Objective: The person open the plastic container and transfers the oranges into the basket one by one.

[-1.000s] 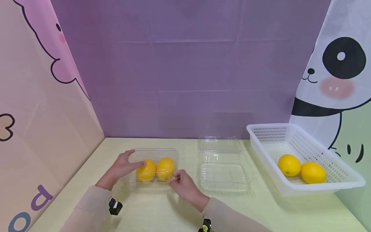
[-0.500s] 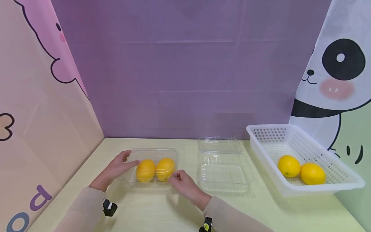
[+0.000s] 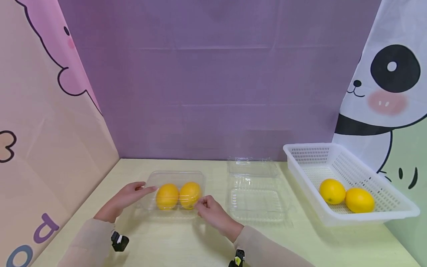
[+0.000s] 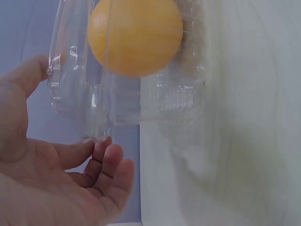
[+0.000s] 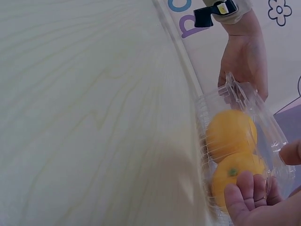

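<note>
A: Your left hand point(image 3: 125, 198) is loose, thumb and fingers well apart, and it touches the left end of the clear box point(image 3: 175, 177).

B: Your right hand point(image 3: 215, 216) pinches that box near its front right corner. So the box sits between your hands, on the tabletop point(image 3: 166, 244).

A: Inside it, two yellow fruits point(image 3: 167, 196) lie side by side.

B: Just to the right of your right hand there's another box point(image 3: 257, 203), see-through too, lying open.

A: Farther right of that hand is a white basket point(image 3: 306, 187). It has two more fruits point(image 3: 332, 191) in it, side by side.
</note>
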Demonstrator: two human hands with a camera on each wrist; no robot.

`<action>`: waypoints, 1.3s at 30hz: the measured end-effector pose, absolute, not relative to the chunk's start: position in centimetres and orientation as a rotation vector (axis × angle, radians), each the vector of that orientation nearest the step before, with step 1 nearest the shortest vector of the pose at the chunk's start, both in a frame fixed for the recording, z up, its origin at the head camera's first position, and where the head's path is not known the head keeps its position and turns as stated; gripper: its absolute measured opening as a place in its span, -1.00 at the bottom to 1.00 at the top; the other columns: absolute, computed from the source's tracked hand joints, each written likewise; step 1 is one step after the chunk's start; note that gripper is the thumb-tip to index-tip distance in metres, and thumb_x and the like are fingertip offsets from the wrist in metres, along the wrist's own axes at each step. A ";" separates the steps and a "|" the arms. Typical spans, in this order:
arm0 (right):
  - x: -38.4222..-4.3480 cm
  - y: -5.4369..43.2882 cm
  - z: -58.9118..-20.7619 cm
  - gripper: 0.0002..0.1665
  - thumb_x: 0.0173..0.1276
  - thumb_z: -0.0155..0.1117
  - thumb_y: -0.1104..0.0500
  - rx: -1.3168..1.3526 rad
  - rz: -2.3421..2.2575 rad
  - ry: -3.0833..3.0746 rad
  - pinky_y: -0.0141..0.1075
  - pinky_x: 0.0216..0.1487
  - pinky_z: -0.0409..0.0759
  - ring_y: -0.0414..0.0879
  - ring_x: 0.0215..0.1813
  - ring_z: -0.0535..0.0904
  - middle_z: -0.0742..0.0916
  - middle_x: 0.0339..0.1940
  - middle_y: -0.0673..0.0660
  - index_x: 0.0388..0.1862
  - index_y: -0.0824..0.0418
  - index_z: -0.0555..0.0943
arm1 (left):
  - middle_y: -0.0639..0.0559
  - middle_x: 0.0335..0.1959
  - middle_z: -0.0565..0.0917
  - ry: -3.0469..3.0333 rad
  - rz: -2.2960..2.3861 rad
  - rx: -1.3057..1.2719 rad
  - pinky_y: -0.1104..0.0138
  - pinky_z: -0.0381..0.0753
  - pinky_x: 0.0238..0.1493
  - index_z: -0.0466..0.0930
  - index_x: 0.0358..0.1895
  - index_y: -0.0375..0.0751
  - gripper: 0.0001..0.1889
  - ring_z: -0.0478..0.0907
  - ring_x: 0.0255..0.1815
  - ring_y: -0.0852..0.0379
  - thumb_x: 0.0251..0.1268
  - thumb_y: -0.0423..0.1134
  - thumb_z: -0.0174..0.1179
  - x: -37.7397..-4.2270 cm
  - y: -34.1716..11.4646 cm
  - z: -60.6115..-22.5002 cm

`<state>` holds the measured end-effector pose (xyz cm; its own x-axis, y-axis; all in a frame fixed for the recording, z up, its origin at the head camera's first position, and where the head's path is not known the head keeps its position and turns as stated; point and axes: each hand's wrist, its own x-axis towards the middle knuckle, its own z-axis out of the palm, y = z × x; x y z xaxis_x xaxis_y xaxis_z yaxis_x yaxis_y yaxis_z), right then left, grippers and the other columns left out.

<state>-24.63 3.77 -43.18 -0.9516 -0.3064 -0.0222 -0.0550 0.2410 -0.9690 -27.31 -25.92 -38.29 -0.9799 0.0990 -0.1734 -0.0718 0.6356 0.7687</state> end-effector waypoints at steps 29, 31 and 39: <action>-24.4 3.8 -42.9 -0.70 0.47 0.19 0.08 -0.326 -1.796 2.305 -0.19 -0.10 0.54 -0.07 -0.18 0.51 0.53 -0.30 0.09 -0.05 0.28 0.42 | -0.52 0.44 0.08 2.432 1.405 0.123 -0.26 0.24 0.32 -0.22 0.51 -0.43 0.05 0.22 0.38 -0.44 0.23 -0.08 0.38 -25.8 -28.0 -40.1; -24.4 3.8 -42.9 -0.71 0.48 0.18 0.09 -0.329 -1.798 2.301 -0.19 -0.11 0.54 -0.07 -0.18 0.51 0.53 -0.30 0.09 -0.05 0.28 0.42 | -0.52 0.43 0.08 2.436 1.413 0.129 -0.26 0.24 0.32 -0.22 0.50 -0.44 0.06 0.21 0.38 -0.45 0.22 -0.11 0.40 -25.7 -28.0 -40.2; -24.4 3.8 -42.7 -0.72 0.48 0.17 0.10 -0.342 -1.806 2.287 -0.21 -0.13 0.52 -0.06 -0.18 0.50 0.52 -0.31 0.09 -0.06 0.29 0.41 | -0.51 0.40 0.11 2.463 1.413 0.141 -0.20 0.32 0.30 -0.22 0.44 -0.48 0.05 0.25 0.34 -0.47 0.18 -0.16 0.43 -25.5 -27.5 -40.2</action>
